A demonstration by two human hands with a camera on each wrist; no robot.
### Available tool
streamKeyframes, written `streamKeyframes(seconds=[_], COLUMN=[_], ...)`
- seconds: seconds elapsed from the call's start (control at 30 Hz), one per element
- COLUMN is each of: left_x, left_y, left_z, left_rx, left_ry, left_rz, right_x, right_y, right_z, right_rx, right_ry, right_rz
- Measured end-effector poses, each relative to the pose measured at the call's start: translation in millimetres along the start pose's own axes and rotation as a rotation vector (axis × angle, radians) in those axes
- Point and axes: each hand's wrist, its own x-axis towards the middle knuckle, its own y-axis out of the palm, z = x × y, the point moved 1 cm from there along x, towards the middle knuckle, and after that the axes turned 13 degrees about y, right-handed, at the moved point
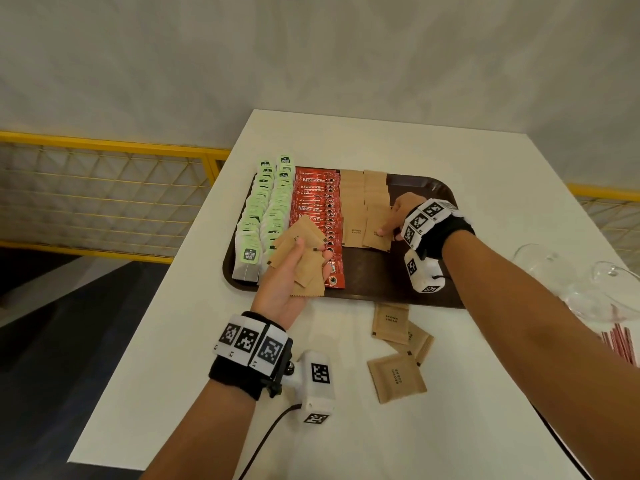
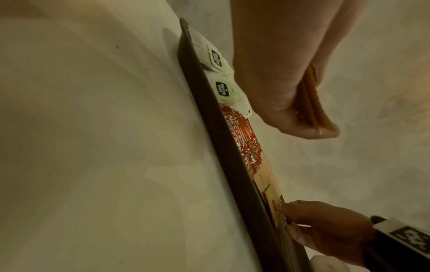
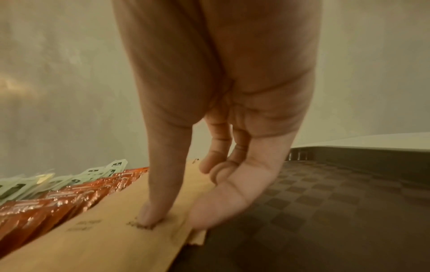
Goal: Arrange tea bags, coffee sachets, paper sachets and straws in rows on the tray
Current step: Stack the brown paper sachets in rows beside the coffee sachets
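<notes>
Nearest on the desk [image 1: 194, 341], three loose sugar sachets [image 1: 396, 377] lie short of the tray [image 1: 408, 285], two of them overlapping. At the desk's right edge, red-striped straws [image 1: 621, 344] lie beside clear glassware [image 1: 568, 285], none yet on the tray.

The left hand [image 1: 291, 278] hovers palm-up over the tray's near edge, thumb and fingers curled round a fanned stack of sachets [image 1: 301, 251]; the left wrist view shows them pinched edge-on. The right hand [image 1: 398, 216] reaches further in, fingers extended, its thumb pressing the front sachet [image 1: 377, 232] of the second brown row flat onto the tray, with a fingertip at that sachet's right edge.

Beyond, the rows run away from the viewer: two of green tea bags [image 1: 263, 216] on the left, one of red coffee sachets [image 1: 317, 209], then two of brown sachets [image 1: 353, 206]. The tray's right part is bare.

Risks, as I judge them: the held stack is loosely fanned and hangs right over the coffee row, so a slipped sachet could land there and spoil it. The pressed sachet overlaps the ones behind it; a sideways drag by the thumb could skew the whole row. The right forearm passes near the glassware, and a careless reach for the straws could knock it.
</notes>
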Motion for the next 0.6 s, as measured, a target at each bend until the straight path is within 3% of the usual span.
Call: streamKeyframes(seconds=[0.1,0.17,0.27,0.37,0.47,0.6], left_x=[5.0,6.8,8.4,8.9,6.2,3.9], left_y=[0.7,3.5,9.8,14.6,16.6,14.2], left_z=[2.0,1.9,2.0,4.7,5.5,5.0], left_rx=[-0.047,-0.041,0.0,0.087,0.104,0.103], left_ry=[0.022,0.025,0.026,0.029,0.038,0.037], left_rz=[0.04,0.07,0.107,0.14,0.179,0.194], right_x=[-19.0,-38.4,-78.7,-112.7,-123.6,-125.4], right_y=[-11.3,-15.5,-13.9,-1.6,12.3,24.5], right_z=[8.4,12.8,21.5,27.7,25.5,15.3], right_rx=[-0.001,0.189,0.471,0.559,0.631,0.774], right_ry=[-0.053,-0.149,-0.319,-0.446,-0.504,-0.475], right_rz=[-0.128,-0.13,0.121,0.34,0.402,0.373])
